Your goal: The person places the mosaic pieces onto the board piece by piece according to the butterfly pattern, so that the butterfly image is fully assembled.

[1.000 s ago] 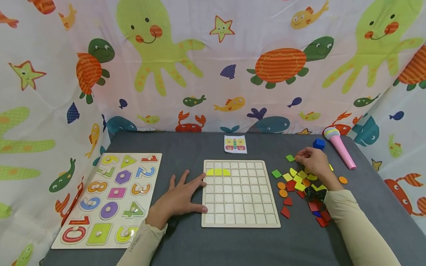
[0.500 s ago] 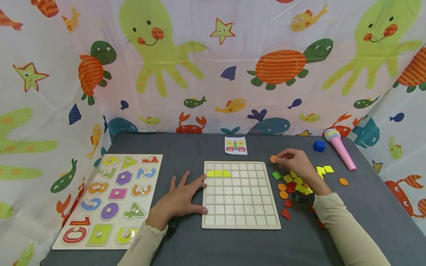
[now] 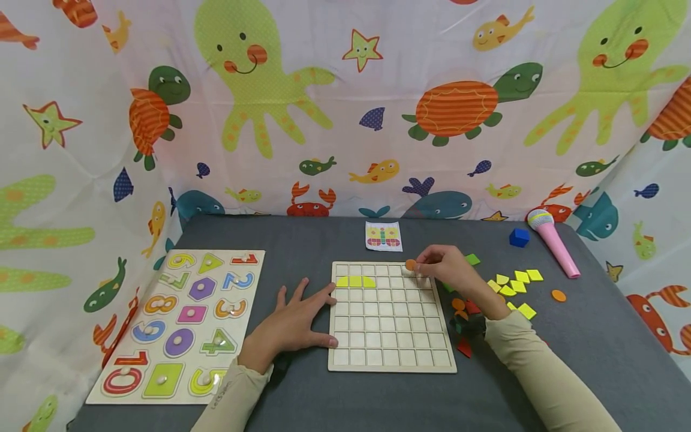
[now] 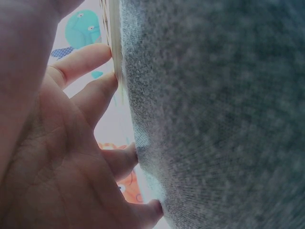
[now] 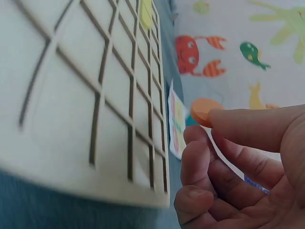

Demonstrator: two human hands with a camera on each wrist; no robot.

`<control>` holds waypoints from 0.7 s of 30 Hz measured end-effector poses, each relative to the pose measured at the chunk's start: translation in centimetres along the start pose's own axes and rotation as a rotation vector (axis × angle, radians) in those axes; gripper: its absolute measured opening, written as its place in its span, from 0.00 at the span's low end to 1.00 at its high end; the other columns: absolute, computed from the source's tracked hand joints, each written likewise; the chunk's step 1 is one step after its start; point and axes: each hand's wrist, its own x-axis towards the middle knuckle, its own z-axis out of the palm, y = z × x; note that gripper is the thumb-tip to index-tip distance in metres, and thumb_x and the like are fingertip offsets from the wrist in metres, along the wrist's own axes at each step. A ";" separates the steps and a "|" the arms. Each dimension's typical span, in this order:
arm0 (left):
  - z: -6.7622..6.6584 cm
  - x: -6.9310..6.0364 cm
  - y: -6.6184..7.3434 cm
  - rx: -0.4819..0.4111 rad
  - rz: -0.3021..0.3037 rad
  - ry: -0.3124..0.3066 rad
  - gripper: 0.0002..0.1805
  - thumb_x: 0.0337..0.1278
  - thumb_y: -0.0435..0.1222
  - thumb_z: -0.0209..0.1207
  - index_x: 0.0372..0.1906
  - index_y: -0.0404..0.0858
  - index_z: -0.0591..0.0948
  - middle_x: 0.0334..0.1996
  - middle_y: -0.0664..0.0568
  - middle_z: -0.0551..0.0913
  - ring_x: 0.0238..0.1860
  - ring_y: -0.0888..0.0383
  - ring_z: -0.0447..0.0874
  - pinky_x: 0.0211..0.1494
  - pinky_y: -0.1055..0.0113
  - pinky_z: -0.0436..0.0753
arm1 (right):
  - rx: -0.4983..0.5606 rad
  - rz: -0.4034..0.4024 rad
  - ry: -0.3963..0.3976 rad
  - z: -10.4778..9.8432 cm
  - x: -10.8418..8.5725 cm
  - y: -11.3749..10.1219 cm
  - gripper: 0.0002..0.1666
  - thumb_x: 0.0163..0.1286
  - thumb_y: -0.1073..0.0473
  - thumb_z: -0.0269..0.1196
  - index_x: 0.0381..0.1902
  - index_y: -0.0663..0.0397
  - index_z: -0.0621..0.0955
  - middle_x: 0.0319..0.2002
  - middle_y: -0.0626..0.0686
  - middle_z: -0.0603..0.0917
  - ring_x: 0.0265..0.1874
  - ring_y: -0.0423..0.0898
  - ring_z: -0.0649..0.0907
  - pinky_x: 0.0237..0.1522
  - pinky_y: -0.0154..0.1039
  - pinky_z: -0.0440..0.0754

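Note:
A wooden grid board (image 3: 385, 327) lies flat on the dark grey cloth, with a short run of yellow pieces (image 3: 355, 281) in its upper left cells. My left hand (image 3: 286, 327) has its fingers spread; thumb and fingertips touch the board's left edge. Over the top right part of the board, my right hand (image 3: 450, 270) pinches an orange disc (image 3: 411, 264) between thumb and fingers. In the right wrist view the disc (image 5: 205, 109) shows above the curled lower fingers, apart from the board. A small card with a butterfly pattern (image 3: 384, 236) lies behind the board.
Loose yellow pieces (image 3: 518, 287), red pieces (image 3: 464, 348) and a green piece (image 3: 472, 259) lie at right, partly hidden by my right arm. A blue cube (image 3: 519, 237) and pink microphone (image 3: 553, 243) sit behind them. At left lies a number puzzle board (image 3: 225, 264).
My right hand has moved left from the loose pieces to above the board, carrying the orange disc. The left hand and the board have stayed in place.

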 end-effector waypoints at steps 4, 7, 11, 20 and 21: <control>0.0 0.0 0.0 -0.006 0.001 0.000 0.57 0.53 0.60 0.78 0.85 0.52 0.63 0.77 0.58 0.72 0.86 0.35 0.37 0.77 0.26 0.30 | -0.029 -0.025 -0.036 1.2 0.3 -0.4 0.08 0.74 0.62 0.71 0.43 0.64 0.87 0.36 0.59 0.87 0.34 0.56 0.84 0.37 0.45 0.82; 0.0 0.0 -0.1 -0.005 0.003 0.000 0.58 0.53 0.60 0.78 0.86 0.52 0.62 0.77 0.59 0.73 0.86 0.35 0.37 0.77 0.26 0.30 | -0.046 -0.036 -0.059 1.9 0.6 -0.6 0.07 0.75 0.62 0.71 0.45 0.62 0.88 0.36 0.56 0.87 0.34 0.54 0.83 0.36 0.44 0.82; 0.0 0.0 0.0 -0.003 0.013 0.007 0.58 0.53 0.60 0.78 0.86 0.51 0.62 0.76 0.59 0.74 0.86 0.35 0.38 0.77 0.25 0.30 | -0.070 -0.062 -0.083 2.8 1.0 -0.9 0.07 0.75 0.64 0.70 0.46 0.62 0.89 0.37 0.54 0.88 0.36 0.51 0.83 0.38 0.42 0.81; 0.0 -0.1 0.0 0.001 0.019 0.018 0.58 0.53 0.59 0.78 0.86 0.50 0.62 0.75 0.58 0.75 0.85 0.34 0.38 0.77 0.25 0.30 | -0.128 -0.117 -0.119 4.5 1.2 -1.4 0.01 0.71 0.66 0.71 0.39 0.59 0.88 0.35 0.50 0.87 0.34 0.48 0.81 0.39 0.42 0.80; 0.0 -0.1 0.0 -0.001 0.018 0.017 0.58 0.53 0.59 0.78 0.86 0.50 0.62 0.75 0.58 0.75 0.85 0.35 0.38 0.77 0.25 0.30 | -0.134 -0.119 -0.117 4.6 1.3 -1.4 0.01 0.71 0.66 0.72 0.39 0.58 0.88 0.35 0.49 0.87 0.34 0.48 0.81 0.39 0.42 0.80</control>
